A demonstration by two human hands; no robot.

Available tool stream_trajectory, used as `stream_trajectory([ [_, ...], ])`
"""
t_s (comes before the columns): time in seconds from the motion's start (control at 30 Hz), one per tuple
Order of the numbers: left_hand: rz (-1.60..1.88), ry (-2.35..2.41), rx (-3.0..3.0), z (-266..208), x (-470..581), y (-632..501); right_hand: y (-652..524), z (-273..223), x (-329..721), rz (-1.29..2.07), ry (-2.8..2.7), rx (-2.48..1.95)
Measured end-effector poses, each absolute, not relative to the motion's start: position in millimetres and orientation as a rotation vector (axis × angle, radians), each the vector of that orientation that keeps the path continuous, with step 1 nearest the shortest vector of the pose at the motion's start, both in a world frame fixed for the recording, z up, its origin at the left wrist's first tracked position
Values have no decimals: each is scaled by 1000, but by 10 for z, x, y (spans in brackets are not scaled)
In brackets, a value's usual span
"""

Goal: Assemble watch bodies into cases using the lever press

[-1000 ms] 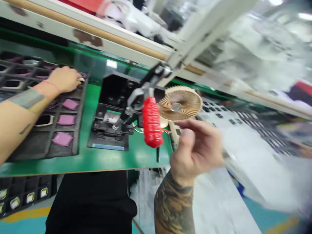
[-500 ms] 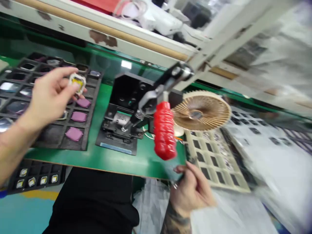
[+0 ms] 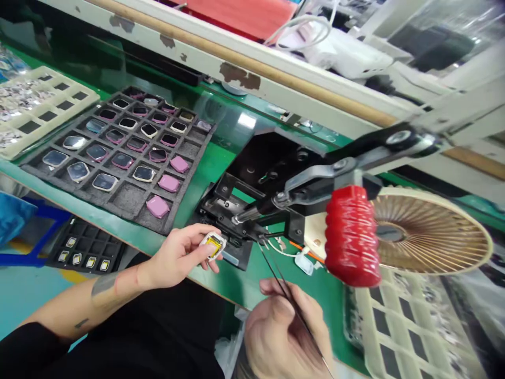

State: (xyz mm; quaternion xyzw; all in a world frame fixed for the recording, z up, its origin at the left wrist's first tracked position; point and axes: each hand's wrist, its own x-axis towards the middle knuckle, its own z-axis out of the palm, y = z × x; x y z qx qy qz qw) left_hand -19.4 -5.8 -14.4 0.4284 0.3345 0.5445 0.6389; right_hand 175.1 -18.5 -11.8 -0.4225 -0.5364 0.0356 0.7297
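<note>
My left hand (image 3: pixel 177 258) pinches a small watch case (image 3: pixel 214 245) with a pale rim and a yellow part inside it. It is near the front edge of the black clamp press (image 3: pixel 224 210). A pair of tweezers (image 3: pixel 290 297) lies in the grip of my right hand (image 3: pixel 286 329), their points up and to the left. Those tips are close to the press and appear to hold nothing. The press has a thick red handle (image 3: pixel 352 237) that hangs above and right of my right hand.
A dark foam tray (image 3: pixel 128 200) of watch cases and purple pieces lies on the left of the green bench. Beige compartment trays (image 3: pixel 84 95) stand at far left and right. A gold-coloured fan (image 3: pixel 430 231) is right of the handle. Below the bench edge sits a black tray (image 3: pixel 84 247).
My left hand has brought the watch case from above the foam tray right and down toward the press. My right hand now shows tweezers raised toward the press. The camera view has turned left.
</note>
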Motion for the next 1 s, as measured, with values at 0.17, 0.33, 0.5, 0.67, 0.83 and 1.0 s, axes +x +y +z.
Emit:
stream_trajectory([
  [0.17, 1269, 823, 1024, -175, -249, -70, -237, -140, 1552, 256, -1263, -900],
  [0.33, 1216, 881, 1176, -186, -261, -111, -311, -170, 1517, 314, -1402, -870],
  [0.5, 1216, 874, 1242, -181, -273, -130, -337, -179, 1487, 367, -1448, -920],
  [0.67, 1222, 859, 1245, -188, -271, -130, -314, -191, 1439, 410, -1354, -980],
  [0.83, 1223, 858, 1255, -201, -259, -130, -338, -206, 1463, 376, -1380, -967],
  [1.0, 1225, 869, 1262, -202, -272, -127, -288, -174, 1427, 413, -1359, -984],
])
